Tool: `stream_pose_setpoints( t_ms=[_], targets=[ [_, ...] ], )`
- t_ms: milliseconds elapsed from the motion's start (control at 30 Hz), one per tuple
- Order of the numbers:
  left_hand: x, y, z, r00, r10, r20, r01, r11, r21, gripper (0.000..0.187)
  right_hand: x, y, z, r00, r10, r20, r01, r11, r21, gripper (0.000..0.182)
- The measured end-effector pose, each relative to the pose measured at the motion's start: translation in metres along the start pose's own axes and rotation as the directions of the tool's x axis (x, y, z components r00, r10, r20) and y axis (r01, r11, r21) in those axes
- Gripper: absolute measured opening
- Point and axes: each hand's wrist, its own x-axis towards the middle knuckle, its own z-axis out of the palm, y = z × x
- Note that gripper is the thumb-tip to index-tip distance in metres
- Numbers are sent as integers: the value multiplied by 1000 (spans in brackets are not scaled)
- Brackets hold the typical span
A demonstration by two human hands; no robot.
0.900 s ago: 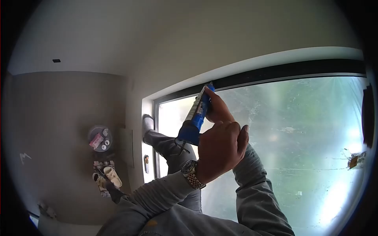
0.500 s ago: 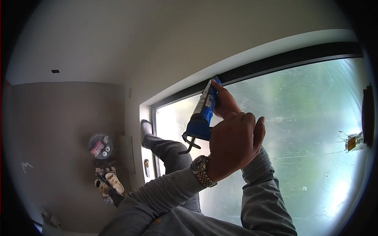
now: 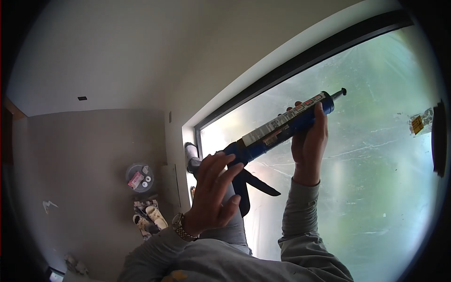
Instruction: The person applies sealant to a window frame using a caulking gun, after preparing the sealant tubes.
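A blue caulking gun (image 3: pixel 293 127) with a labelled sealant cartridge (image 3: pixel 268 131) in it lies slantwise in front of the window. Its nozzle (image 3: pixel 338 94), dark at the tip, points up and to the right. My right hand (image 3: pixel 310 141) grips the front of the barrel from below, thumb on the near side, fingertips showing over the far side. At the rear end, my left hand (image 3: pixel 213 192) is open with its fingers spread, fingertips right at the back of the gun. The black handle and trigger (image 3: pixel 256 183) hang below, with no hand around them.
Hazy plastic film (image 3: pixel 357 155) covers the window, bordered by a dark frame (image 3: pixel 305 68). A foot (image 3: pixel 191 157) stands by the frame's lower corner. Far below are a round grey tub (image 3: pixel 134 171) holding small items and a pair of light clogs (image 3: pixel 156 216).
The gun has swung from the window frame to point up and right over the film. My left hand has let go of the handle and opened at the rear; my right hand still holds the barrel.
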Motion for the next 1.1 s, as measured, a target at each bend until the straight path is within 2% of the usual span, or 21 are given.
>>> stream_pose_setpoints(
  t_ms=[67, 133, 167, 200, 233, 267, 333, 367, 433, 467, 533, 600, 633, 733, 767, 900, 933, 967, 1000, 1067, 1100],
  targets=[
    [-49, -7, -25, 983, -101, 154, 70, 978, 194, 60, -33, 21, -5, 989, 148, -22, -143, 980, 136, 41],
    [-95, 11, -37, 952, -246, 182, 177, 928, 329, 64, -69, 48, 8, 973, 228, 27, -229, 954, 194, 35],
    [-118, 20, -43, 946, -233, 225, 144, 926, 350, 64, -91, 57, 17, 960, 277, 35, -278, 937, 209, 32],
    [-138, 27, -49, 955, -254, 156, 152, 864, 480, 60, -109, 64, 29, 946, 321, 51, -324, 918, 227, 30],
    [-153, 30, -56, 965, -252, 78, 155, 783, 603, 57, -123, 72, 38, 940, 334, 61, -338, 903, 265, 29],
    [-172, 31, -67, 966, -232, 111, 115, 776, 620, 57, -138, 76, 49, 935, 349, 70, -354, 889, 292, 29],
    [-199, 42, -93, 983, -179, -41, 158, 713, 683, 51, -162, 69, 76, 920, 382, 89, -386, 838, 387, 35],
    [-200, 52, -104, 997, -59, -46, 72, 591, 803, 44, -170, 60, 87, 895, 433, 108, -439, 813, 383, 38],
    [-210, 68, -126, 993, -106, -52, 105, 582, 806, 39, -183, 41, 107, 864, 484, 136, -497, 783, 374, 43],
    [-200, 56, -95, 987, -132, -95, 153, 552, 819, 35, -154, 50, 83, 865, 471, 175, -500, 773, 391, 45],
    [-197, 63, -104, 998, -31, -63, 70, 482, 873, 35, -151, 36, 86, 855, 420, 305, -518, 732, 443, 44],
    [-215, 64, -110, 962, -209, -177, 274, 683, 677, 42, -149, 29, 83, 833, 353, 426, -538, 695, 477, 44],
    [-205, 85, -93, 941, -218, -257, 314, 846, 430, 44, -146, 28, 83, 804, 308, 509, -575, 624, 529, 43],
    [-196, 100, -70, 915, -89, -394, 255, 885, 391, 37, -133, 35, 77, 749, 229, 622, -639, 497, 587, 39],
    [-183, 122, -59, 882, -172, -439, 322, 900, 294, 27, -133, 32, 75, 732, 222, 644, -664, 443, 602, 31],
    [-177, 131, -69, 909, -315, -273, 348, 934, 84, 23, -131, 25, 77, 684, 184, 706, -716, 353, 602, 23],
    [-177, 128, -73, 895, -385, -223, 331, 911, -247, 21, -130, 28, 82, 669, 170, 723, -731, 327, 599, 23],
    [-180, 125, -71, 887, -437, -153, 290, 783, -551, 20, -131, 32, 83, 664, 164, 730, -739, 298, 604, 24],
    [-179, 122, -62, 888, -435, -149, 294, 786, -544, 20, -130, 37, 81, 666, 160, 728, -737, 292, 610, 24],
    [-168, 128, -52, 909, -266, -322, 291, 956, 31, 23, -131, 36, 83, 697, 142, 703, -704, 325, 632, 26],
    [-170, 130, -56, 910, -270, -314, 296, 954, 40, 23, -133, 31, 79, 712, 170, 681, -686, 374, 624, 31]
  ],
)
